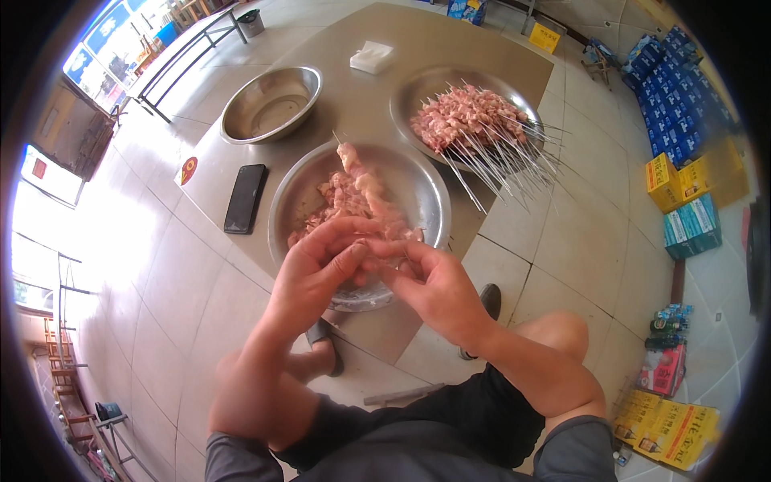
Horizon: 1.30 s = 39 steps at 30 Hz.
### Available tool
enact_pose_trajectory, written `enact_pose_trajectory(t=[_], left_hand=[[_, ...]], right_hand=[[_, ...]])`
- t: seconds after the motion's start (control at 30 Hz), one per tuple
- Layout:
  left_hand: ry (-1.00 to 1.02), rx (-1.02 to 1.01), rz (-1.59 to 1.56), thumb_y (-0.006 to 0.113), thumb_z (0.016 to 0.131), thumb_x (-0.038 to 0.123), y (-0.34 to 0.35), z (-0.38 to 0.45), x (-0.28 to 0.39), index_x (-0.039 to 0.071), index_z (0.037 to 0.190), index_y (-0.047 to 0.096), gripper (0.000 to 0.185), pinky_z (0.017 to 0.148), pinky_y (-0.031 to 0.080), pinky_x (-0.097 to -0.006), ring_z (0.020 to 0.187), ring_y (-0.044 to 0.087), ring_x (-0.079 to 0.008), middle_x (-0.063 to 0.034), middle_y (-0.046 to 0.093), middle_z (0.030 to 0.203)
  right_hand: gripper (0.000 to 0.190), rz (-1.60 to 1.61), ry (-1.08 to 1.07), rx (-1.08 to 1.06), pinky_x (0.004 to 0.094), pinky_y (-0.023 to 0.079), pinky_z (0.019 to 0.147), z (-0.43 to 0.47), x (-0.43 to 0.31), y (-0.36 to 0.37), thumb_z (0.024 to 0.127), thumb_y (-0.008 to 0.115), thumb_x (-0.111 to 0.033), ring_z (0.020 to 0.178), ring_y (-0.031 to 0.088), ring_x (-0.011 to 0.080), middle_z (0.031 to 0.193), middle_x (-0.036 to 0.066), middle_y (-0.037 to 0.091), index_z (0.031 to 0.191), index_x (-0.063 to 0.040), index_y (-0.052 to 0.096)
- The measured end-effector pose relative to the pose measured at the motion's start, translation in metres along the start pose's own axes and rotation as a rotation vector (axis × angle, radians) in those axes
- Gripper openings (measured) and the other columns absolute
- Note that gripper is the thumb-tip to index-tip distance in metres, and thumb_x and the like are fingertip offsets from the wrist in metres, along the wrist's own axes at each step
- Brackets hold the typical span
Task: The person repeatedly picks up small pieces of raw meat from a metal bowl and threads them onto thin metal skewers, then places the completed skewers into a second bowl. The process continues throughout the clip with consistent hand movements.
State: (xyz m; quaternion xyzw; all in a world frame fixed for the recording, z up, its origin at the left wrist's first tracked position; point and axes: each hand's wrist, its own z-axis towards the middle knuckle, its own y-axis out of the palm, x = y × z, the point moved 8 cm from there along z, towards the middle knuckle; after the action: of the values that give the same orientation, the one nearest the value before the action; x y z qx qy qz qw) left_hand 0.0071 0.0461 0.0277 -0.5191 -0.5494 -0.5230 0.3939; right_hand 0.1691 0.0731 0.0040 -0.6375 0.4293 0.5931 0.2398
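Raw meat pieces are threaded along a thin metal skewer (364, 181), whose bare tip points away from me. My left hand (325, 265) and my right hand (430, 280) meet at its near end, fingers pinched close together. Fingers hide what exactly lies between them. Under the hands is a steel basin (430, 199) with loose raw meat (337, 202) in it. To the right, a second steel basin (400, 114) carries a heap of loaded meat skewers (473, 117), their bare metal ends jutting over its rim toward me.
A steel bowl (271, 114) with a little residue stands at the back left of the metal table (433, 36). A black smartphone (246, 199) lies near the left edge. Farther back is a pack of tissues (371, 57). Stacked drink cartons (680, 102) line the right wall.
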Motion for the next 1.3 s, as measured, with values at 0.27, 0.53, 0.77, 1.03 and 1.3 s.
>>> enact_pose_trajectory(t=[0.27,0.53,0.77,1.03,1.3], left_hand=[[0.031,0.139,0.031,0.061,0.117,0.012,-0.018,-0.004,-0.001,-0.001,0.144,0.064,0.030,0.085,0.057,-0.0236,0.093,0.066,-0.0057,-0.0008,0.074,0.110],[0.067,0.318,-0.014,0.052,0.122,0.022,-0.068,-0.003,0.007,0.001,0.151,0.061,0.037,0.100,0.063,-0.0308,0.124,0.076,-0.0205,-0.0144,0.074,0.143],[0.092,0.276,-0.246,0.050,0.122,0.022,-0.069,0.000,0.002,-0.005,0.155,0.054,0.042,0.116,0.059,-0.0384,0.141,0.068,-0.0287,-0.0209,0.067,0.151],[0.098,0.269,-0.453,0.055,0.120,0.019,-0.074,-0.001,0.000,-0.003,0.156,0.055,0.042,0.116,0.059,-0.0331,0.143,0.066,-0.0226,-0.0160,0.066,0.154],[0.088,0.278,-0.444,0.057,0.120,0.018,-0.074,0.002,-0.004,-0.001,0.157,0.056,0.042,0.113,0.059,-0.0300,0.144,0.066,-0.0204,-0.0134,0.067,0.155]], right_hand=[[0.022,-0.100,-0.052,-0.006,0.0257,0.053,0.084,0.005,0.001,0.005,0.111,0.069,-0.016,0.092,0.064,0.0055,0.101,0.000,0.077,0.124,0.000,0.077],[0.029,-0.151,-0.028,0.072,0.0250,0.052,0.079,0.002,0.006,-0.003,0.113,0.069,-0.016,0.087,0.064,0.0063,0.093,0.000,0.075,0.134,0.001,0.077],[0.037,-0.250,-0.095,0.107,0.0253,0.041,0.062,-0.013,-0.015,-0.021,0.116,0.063,-0.014,0.066,0.047,0.0058,0.073,-0.003,0.056,0.151,-0.007,0.072],[0.041,-0.408,-0.113,0.034,0.0248,0.047,0.063,-0.037,-0.022,-0.020,0.110,0.062,0.000,0.065,0.055,0.0059,0.068,-0.001,0.058,0.147,-0.012,0.076],[0.039,-0.427,-0.122,0.040,0.0252,0.047,0.062,-0.039,-0.017,-0.027,0.109,0.065,0.000,0.063,0.054,0.0064,0.069,-0.001,0.059,0.144,-0.012,0.078]])
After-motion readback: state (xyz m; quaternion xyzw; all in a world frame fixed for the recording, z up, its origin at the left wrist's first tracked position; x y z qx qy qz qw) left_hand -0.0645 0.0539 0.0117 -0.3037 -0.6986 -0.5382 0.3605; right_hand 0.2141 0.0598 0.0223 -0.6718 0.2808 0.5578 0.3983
